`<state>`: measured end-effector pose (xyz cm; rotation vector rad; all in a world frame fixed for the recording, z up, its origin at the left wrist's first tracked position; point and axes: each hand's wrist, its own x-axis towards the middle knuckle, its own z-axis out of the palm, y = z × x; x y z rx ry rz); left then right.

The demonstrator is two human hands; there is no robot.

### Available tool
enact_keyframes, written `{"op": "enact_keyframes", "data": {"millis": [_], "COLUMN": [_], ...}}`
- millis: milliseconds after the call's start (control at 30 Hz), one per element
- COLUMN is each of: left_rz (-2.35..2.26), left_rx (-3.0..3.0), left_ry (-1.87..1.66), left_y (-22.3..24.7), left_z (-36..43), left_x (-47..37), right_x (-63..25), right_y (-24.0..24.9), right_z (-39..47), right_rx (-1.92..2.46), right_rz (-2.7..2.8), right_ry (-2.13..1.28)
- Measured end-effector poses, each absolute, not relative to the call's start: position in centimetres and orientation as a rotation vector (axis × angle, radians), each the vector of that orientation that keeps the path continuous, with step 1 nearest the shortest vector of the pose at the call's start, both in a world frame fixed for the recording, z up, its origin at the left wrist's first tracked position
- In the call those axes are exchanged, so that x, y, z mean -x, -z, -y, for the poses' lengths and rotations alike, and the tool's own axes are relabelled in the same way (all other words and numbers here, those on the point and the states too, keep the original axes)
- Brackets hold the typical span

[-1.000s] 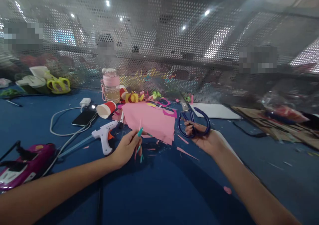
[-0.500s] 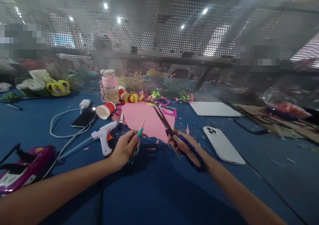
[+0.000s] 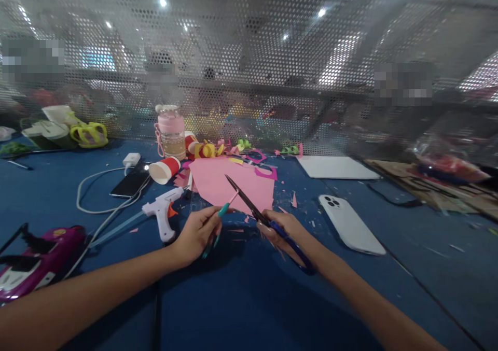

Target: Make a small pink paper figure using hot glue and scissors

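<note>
My left hand (image 3: 199,233) is closed, pinching a slim teal strip with a pink tip (image 3: 223,209); more teal pieces hang beneath the fingers. I cannot make out what the strip is made of. My right hand (image 3: 282,232) grips a pair of scissors (image 3: 249,204) with dark blue handles. Their dark blades point up and left, and look nearly closed. In the view, the blades cross by the strip's pink tip; whether they touch it is unclear. Behind both hands a large pink paper sheet (image 3: 229,180) lies on the blue table (image 3: 249,299).
Left of my hands lie a white glue gun (image 3: 159,211), a black phone (image 3: 130,180) with a cable and a tipped red-and-white paper cup (image 3: 165,170). A pink-lidded bottle (image 3: 171,133) stands behind. To the right are a white phone (image 3: 350,224) and a white sheet (image 3: 338,167).
The scissors have swung left and their blades have come closer together, now beside the strip's pink tip. My left hand has barely moved and still holds the strip.
</note>
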<state>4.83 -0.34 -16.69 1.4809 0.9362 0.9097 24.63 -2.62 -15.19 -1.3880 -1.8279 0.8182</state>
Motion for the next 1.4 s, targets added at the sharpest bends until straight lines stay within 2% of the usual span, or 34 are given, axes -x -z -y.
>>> {"op": "enact_keyframes", "data": {"millis": [300,600,833,967,1400], "left_rz": [-0.945,-1.029,-1.162,-1.2,-1.325], "left_rx": [-1.495,-1.522,-1.701,-1.815,-2.142], "left_ry": [-0.909,-0.904,-0.525,-0.417,-0.353], "left_y": [16.6,16.6,13.2,11.8,12.3], "left_z": [0.2,-0.8,-4.2,-4.6,-5.1], "left_x": [-4.9,-5.3,-4.7,-3.9,-3.2], "right_x": [-24.7,-24.2,-23.4,-22.7,-21.8], "right_y": [14.2,13.5,11.8,12.1,12.3], "right_z": [3.3,2.7,0.9,0.3,-0.7], "right_rx": [1.447,1.519,1.724,1.745,1.909], "right_rz": [1.866,1.861,1.55,1.483,1.538], "right_ry": [-0.931,-0.861,-1.443,-1.66,-1.544]}}
